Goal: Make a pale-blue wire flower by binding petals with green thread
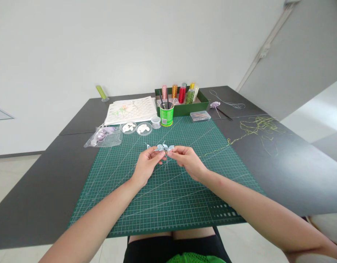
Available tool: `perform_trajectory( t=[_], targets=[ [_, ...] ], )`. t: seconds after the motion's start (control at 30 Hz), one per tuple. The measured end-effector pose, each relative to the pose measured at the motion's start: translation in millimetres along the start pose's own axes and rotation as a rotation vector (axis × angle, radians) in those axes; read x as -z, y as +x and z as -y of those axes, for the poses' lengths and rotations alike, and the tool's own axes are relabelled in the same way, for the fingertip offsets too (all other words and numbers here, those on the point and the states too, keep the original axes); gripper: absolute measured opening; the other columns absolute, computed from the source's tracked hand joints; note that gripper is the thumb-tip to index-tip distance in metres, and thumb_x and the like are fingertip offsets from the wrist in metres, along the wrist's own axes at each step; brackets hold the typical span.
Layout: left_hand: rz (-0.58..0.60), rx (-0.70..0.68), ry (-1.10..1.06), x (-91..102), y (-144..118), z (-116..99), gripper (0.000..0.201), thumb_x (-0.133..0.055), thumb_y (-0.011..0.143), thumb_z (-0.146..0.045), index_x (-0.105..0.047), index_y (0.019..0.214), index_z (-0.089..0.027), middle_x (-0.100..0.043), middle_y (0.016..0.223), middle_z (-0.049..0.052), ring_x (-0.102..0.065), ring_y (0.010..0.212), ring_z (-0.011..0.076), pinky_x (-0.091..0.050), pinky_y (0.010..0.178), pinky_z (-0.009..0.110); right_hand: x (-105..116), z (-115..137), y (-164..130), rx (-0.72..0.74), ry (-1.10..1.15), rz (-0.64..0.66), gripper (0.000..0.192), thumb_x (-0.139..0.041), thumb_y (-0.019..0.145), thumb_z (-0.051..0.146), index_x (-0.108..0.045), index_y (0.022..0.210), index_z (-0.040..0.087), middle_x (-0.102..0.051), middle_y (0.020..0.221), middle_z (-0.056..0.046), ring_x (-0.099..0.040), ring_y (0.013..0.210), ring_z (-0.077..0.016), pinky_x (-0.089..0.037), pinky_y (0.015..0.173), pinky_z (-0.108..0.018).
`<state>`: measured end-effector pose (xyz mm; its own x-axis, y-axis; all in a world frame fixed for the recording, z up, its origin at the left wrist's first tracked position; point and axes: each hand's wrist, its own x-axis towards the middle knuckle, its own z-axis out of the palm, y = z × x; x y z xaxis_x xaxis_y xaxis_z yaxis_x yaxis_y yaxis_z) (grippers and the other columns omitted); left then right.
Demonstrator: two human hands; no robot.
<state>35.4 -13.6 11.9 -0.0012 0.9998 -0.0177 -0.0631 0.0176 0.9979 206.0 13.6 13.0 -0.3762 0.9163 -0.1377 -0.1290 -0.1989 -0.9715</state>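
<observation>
Over the middle of the green cutting mat [146,204], both hands meet at a small pale-blue artificial flower [163,147] with pointed petals. Thumb and fingers of my left hand [148,160] are pinched at its left side, low on the stem. On the other side, my right hand [186,159] pinches a petal at the right edge of the flower. Thin stem strands hang below between the hands. A small blue-white tip sticks up behind my left fingers; what it belongs to is partly hidden.
Behind the hands stand a green can [166,116] of tools, a green box [190,109] of thread spools, dishes of white pieces [143,128] and a clear case [200,115]. Paper sheets [130,110] and a plastic bag [104,137] lie left, tangled yellow-green thread [257,126] right.
</observation>
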Motion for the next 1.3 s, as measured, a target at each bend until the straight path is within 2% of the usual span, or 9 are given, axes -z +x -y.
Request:
perform_trajectory(
  t=[0.23,0.5,0.7,0.97,1.1,1.23,1.3],
  targets=[
    [0.019,0.063,-0.068,2.0,1.4,2.5,0.03,-0.079,0.077,-0.042,-0.076,0.094,-0.017,-0.077,0.082,0.005,-0.072,0.083,0.0183,-0.055,0.071,0.025,-0.4,0.8,0.6,0.004,-0.013,-0.026,0.033,-0.084,0.067,0.047,-0.07,0.075,0.018,-0.04,0.052,0.008,-0.024,0.049,-0.0061,-0.014,0.048,-0.027],
    [0.012,0.099,-0.121,0.8,1.2,3.0,0.03,-0.084,0.072,-0.039,-0.074,0.09,-0.017,-0.077,0.083,0.003,-0.073,0.081,0.0164,-0.056,0.073,0.025,-0.8,-0.1,0.7,0.081,-0.106,-0.069,0.034,-0.08,0.071,0.049,-0.071,0.076,0.017,-0.041,0.053,0.007,-0.027,0.051,-0.0071,-0.018,0.05,-0.027],
    [0.018,0.107,-0.151,1.2,1.1,3.5,0.041,-0.086,0.071,-0.036,-0.067,0.104,-0.018,-0.078,0.081,0.002,-0.074,0.084,0.0183,-0.055,0.072,0.025,1.4,-2.6,1.9,0.144,-0.184,-0.064,0.03,-0.075,0.076,0.046,-0.072,0.079,0.016,-0.036,0.054,0.008,-0.025,0.052,-0.0076,-0.018,0.051,-0.027],
    [0.06,0.049,-0.179,-4.0,-1.4,2.0,0.045,-0.085,0.073,-0.027,-0.064,0.112,-0.02,-0.077,0.081,-0.001,-0.071,0.078,0.0134,-0.054,0.073,0.024,3.3,-0.5,-0.5,0.258,-0.291,-0.056,0.025,-0.067,0.081,0.042,-0.062,0.074,0.018,-0.032,0.052,0.009,-0.024,0.05,-0.0077,-0.019,0.05,-0.026],
    [0.11,0.034,-0.182,-5.8,-1.5,2.9,0.043,-0.084,0.074,-0.024,-0.064,0.112,-0.021,-0.077,0.093,0.001,-0.072,0.092,0.0172,-0.054,0.086,0.029,1.4,-1.5,-1.6,0.248,-0.204,-0.075,0.028,-0.069,0.08,0.043,-0.058,0.07,0.019,-0.034,0.053,0.009,-0.025,0.05,-0.0073,-0.02,0.049,-0.026],
    [0.192,0.018,-0.136,-6.7,-2.6,4.6,0.026,-0.075,0.082,-0.031,-0.071,0.105,-0.019,-0.076,0.111,0.006,-0.068,0.109,0.0236,-0.05,0.097,0.036,-3.5,1.8,-4.6,0.136,-0.021,-0.011,0.033,-0.073,0.078,0.047,-0.059,0.072,0.018,-0.035,0.053,0.009,-0.024,0.048,-0.0063,-0.017,0.047,-0.025],
    [0.221,0.037,-0.149,-6.9,-4.1,5.5,0.025,-0.07,0.086,-0.034,-0.073,0.107,-0.019,-0.075,0.114,0.006,-0.066,0.112,0.0254,-0.05,0.099,0.038,-5.4,3.8,-5.8,0.077,0.057,0.014,0.035,-0.075,0.076,0.049,-0.059,0.073,0.018,-0.035,0.051,0.01,-0.022,0.046,-0.0055,-0.015,0.045,-0.025]
  ],
)
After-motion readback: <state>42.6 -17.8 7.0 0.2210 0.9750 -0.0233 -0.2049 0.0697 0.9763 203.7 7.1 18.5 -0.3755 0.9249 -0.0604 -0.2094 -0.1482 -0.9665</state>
